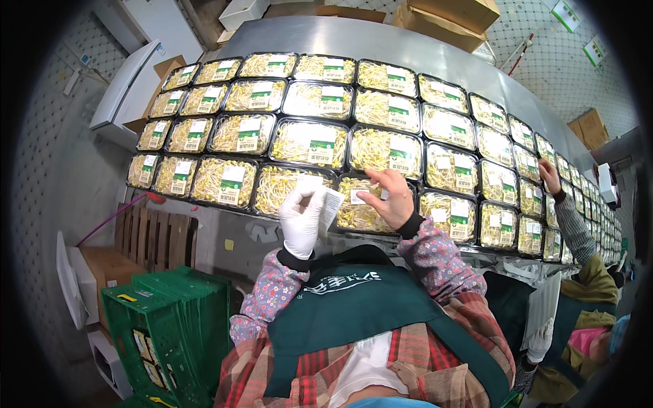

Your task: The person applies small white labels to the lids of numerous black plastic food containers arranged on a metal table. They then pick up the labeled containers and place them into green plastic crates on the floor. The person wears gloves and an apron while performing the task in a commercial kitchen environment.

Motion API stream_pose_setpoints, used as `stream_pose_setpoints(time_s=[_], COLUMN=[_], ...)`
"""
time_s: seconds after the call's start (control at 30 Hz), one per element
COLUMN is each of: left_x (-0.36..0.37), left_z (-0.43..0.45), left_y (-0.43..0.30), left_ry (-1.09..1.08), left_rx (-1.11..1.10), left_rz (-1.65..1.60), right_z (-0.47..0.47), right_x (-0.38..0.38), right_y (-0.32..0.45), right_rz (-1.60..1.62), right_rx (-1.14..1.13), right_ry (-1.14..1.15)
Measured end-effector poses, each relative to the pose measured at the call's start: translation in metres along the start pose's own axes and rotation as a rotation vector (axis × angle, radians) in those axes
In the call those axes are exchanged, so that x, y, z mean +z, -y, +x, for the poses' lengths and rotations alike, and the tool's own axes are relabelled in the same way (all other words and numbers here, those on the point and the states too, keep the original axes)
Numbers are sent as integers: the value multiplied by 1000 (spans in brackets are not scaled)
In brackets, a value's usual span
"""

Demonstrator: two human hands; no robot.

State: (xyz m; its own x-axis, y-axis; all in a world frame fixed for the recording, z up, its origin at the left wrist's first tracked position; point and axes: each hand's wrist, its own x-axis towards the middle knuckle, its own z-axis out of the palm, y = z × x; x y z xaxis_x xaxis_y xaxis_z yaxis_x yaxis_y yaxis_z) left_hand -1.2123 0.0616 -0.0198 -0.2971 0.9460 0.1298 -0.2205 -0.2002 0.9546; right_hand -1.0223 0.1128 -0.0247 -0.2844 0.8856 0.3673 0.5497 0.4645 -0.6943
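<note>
My left hand (301, 219), in a white glove, pinches a sheet of small white printed labels (332, 204) above the front row of trays. Bare, with thumb and fingers apart, my right hand (392, 199) is over a black plastic tray of bean sprouts (357, 217) with a clear cover. At its thumb tip is a small white label (358, 197); whether the thumb touches it cannot be told. Just left, another sprout tray (275, 186) sits partly behind my left hand. The tray to the right (449, 217) bears a small white label beside its green-and-white one.
Packed trays stand in close rows along a steel table (326, 38). A co-worker's hand (550, 176) reaches over trays at right; their gloved hand (540, 340) holds white sheets (542, 306). Green crates (173, 316) and a wooden pallet (153, 237) are at lower left. Cardboard boxes (446, 23) stand behind.
</note>
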Motion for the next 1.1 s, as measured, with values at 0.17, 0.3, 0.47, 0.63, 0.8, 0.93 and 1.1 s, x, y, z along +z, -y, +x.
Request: stream_pose_setpoints(time_s=[0.17, 0.3, 0.47, 0.63, 0.8, 0.93, 1.1], left_x=[21, 25, 18, 4, 15, 27, 38], left_z=[9, 28, 45, 72, 84, 87, 95], left_y=[7, 12, 6, 16, 0, 13, 33], left_ry=[85, 233, 325, 316, 223, 164, 177], left_rx=[-99, -208, -366, -81, -259, -183, -228], left_rz=[-168, -69, -164, -55, -212, -145, -152], right_z=[3, 22, 73, 88, 80, 82, 86], right_x=[3, 3, -1, -1, 1, -4, 4], right_y=[27, 17, -54, -71, -68, -53, -17], right_rz=[950, 842, 351, -325, -482, 124, 872], right_rx=[303, 245, 216, 16, -28, 232, 303], right_ry=[210, 118, -44, 10, -132, -50, 203])
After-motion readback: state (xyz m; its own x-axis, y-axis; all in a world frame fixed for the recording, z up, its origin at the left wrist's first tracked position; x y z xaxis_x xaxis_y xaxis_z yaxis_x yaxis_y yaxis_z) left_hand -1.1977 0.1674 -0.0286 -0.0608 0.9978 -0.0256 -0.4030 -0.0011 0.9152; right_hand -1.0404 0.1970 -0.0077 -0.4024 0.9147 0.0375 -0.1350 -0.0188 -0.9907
